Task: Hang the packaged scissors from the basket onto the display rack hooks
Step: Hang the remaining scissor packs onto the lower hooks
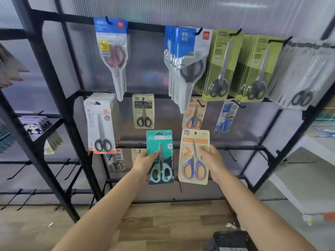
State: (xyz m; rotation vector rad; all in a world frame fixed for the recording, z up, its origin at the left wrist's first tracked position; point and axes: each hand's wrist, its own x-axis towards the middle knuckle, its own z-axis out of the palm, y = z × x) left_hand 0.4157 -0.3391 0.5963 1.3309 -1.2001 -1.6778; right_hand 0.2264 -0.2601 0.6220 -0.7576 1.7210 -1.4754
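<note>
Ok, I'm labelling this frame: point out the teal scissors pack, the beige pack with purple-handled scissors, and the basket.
teal scissors pack (pixel 159 142), head view, on the card's upper half.
beige pack (pixel 194 142), head view, on the orange band.
basket (pixel 230 240), head view, on its dark rim at the bottom edge.

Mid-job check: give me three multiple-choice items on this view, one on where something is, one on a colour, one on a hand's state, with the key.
1. Where is the basket?
A. On the floor at bottom right
B. Hung on the top rail
C. On the left shelf

2. What colour is the card of the scissors pack in the left hand?
A. Red
B. Teal
C. Yellow-green

3. What is the right hand doing?
A. Hanging empty
B. Pushing a hook
C. Holding a beige scissors pack

Key: 1 A, its dark rim shows by the right forearm; 2 B, teal card, mint handles; 3 C, its grip pinches the card's right edge.
</note>
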